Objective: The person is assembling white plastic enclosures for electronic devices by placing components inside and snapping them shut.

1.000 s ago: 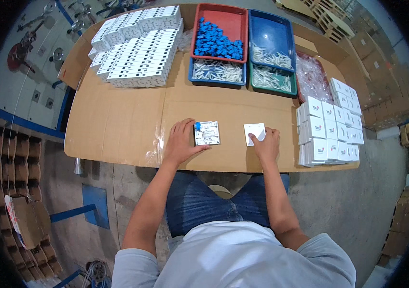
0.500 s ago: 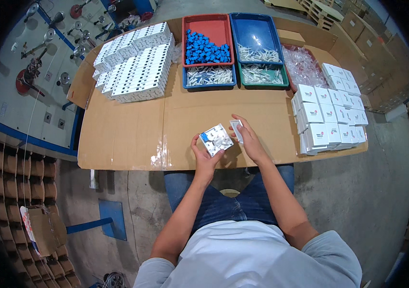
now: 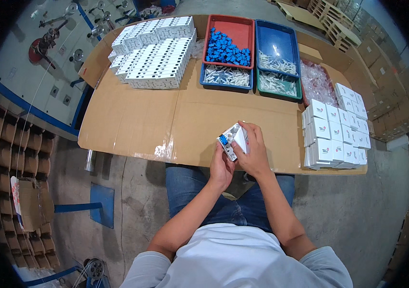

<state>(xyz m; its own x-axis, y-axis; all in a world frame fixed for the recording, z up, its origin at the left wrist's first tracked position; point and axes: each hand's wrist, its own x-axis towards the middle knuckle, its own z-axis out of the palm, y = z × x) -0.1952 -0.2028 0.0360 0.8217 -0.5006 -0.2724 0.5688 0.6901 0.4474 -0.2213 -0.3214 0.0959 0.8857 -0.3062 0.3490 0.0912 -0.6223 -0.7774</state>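
My left hand (image 3: 220, 170) is closed around the lower edge of a white, square, shallow box (image 3: 225, 150), held tilted above the front of the table. A small blue piece (image 3: 223, 139) shows at its left side, beside pale parts too small to make out. My right hand (image 3: 256, 154) is closed on a small white box-like piece (image 3: 241, 143) and holds it against the square box, its fingers over the far edge and its thumb in front. The right fingers partly hide both, so I cannot tell whether the white piece lies inside or on top.
Stacked white boxes (image 3: 154, 79) stand at the far left of the cardboard-covered table (image 3: 132, 117). Trays at the back hold blue pieces (image 3: 226, 50) and white plugs (image 3: 226, 77). A bin of clear plastic bags (image 3: 317, 84) and white cartons (image 3: 324, 149) stand on the right.
My right hand has brought the small white piece leftward against the square box. My left hand has tilted the box and shifted right and slightly nearer. The view has also shifted.
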